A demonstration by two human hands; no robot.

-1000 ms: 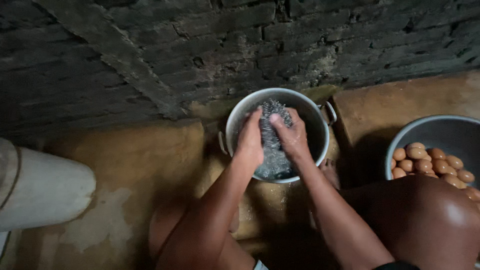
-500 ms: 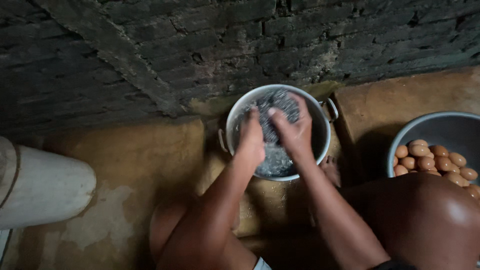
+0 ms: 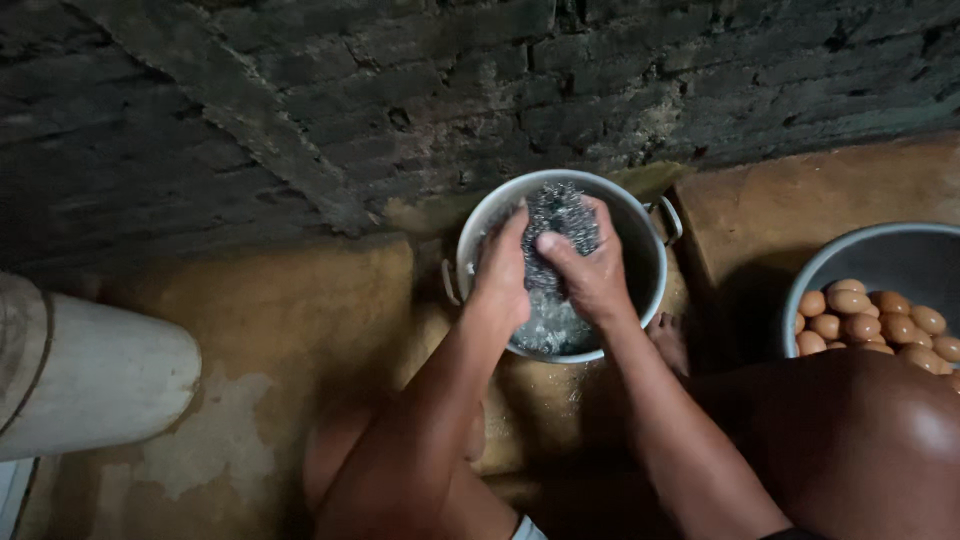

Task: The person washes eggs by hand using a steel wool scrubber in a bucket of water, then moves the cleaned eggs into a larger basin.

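I've got both hands over the metal pot (image 3: 640,290), which sits on the wet clay floor (image 3: 300,330) close to the dark brick wall (image 3: 400,110). Left hand (image 3: 503,275) and right hand (image 3: 590,270) are both closed round a wad of steel wool (image 3: 560,215), held between them just above the pot's inside, fingers wrapped tight, so each grip is clamped on the scourer. Below it, at the pot's bottom, there's a shimmer of water or suds, can't tell which.

Progress, as I judge it: scrubbing is under way, not finished. The pot's inner wall looks grey and fairly clean on the right side, but the bottom is hidden under the wet stuff & my hands, so can't say how much dirt is left. No rinse visible yet.

To the right, well apart from the pot, a grey basin (image 3: 870,250) holds brown eggs (image 3: 870,315); not touched. At left edge a pale cylinder-like container (image 3: 90,370) lies nearby, also untouched
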